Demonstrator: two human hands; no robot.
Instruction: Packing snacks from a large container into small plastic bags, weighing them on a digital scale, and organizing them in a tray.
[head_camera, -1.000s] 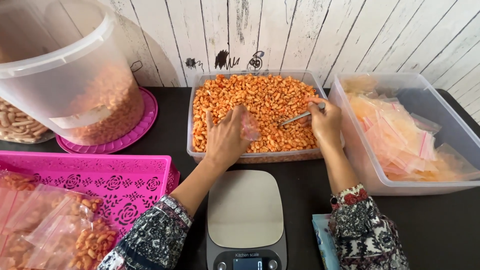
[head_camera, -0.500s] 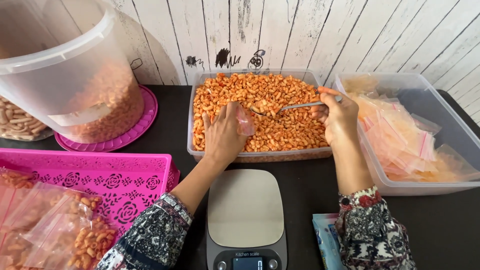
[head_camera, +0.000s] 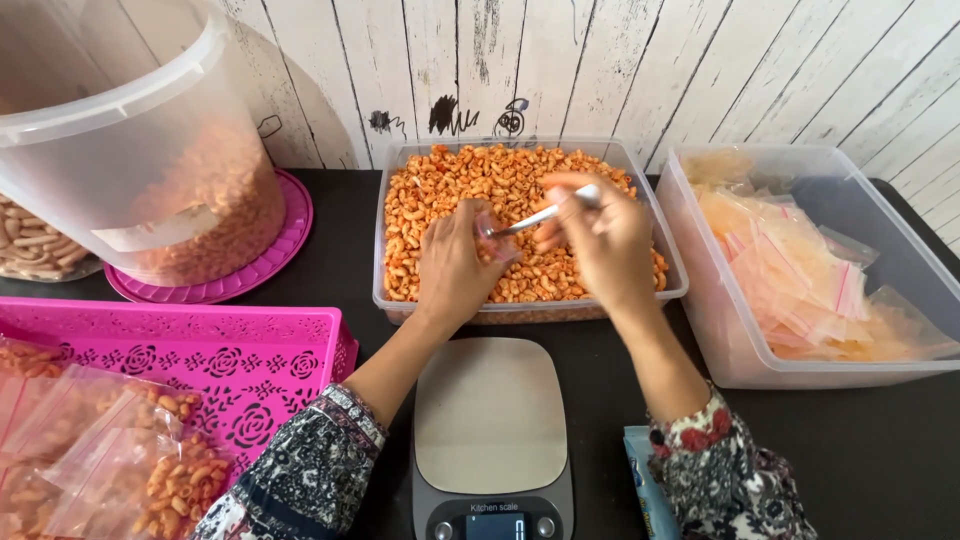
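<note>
My left hand (head_camera: 452, 268) holds a small clear plastic bag (head_camera: 496, 240) open over a clear rectangular tub (head_camera: 384, 290) filled with orange seasoned macaroni snacks (head_camera: 450, 190). My right hand (head_camera: 598, 240) grips a metal spoon (head_camera: 535, 217) by its handle, with the spoon's bowl tipped at the mouth of the bag. Both hands hover above the tub's near half. A silver kitchen scale (head_camera: 490, 415) with a bare platform sits just in front of the tub, between my forearms.
A clear bin (head_camera: 830, 370) of empty zip bags (head_camera: 800, 280) stands at right. A pink perforated tray (head_camera: 200, 350) with filled snack bags (head_camera: 120, 460) lies at left. A large translucent bucket (head_camera: 130, 150) of snacks rests on a pink lid at back left. A blue packet (head_camera: 645, 480) lies by the scale.
My right hand scooped snacks in the tub, lifted the spoon and swung it left to the mouth of the bag. My left hand kept the bag nearly still.
</note>
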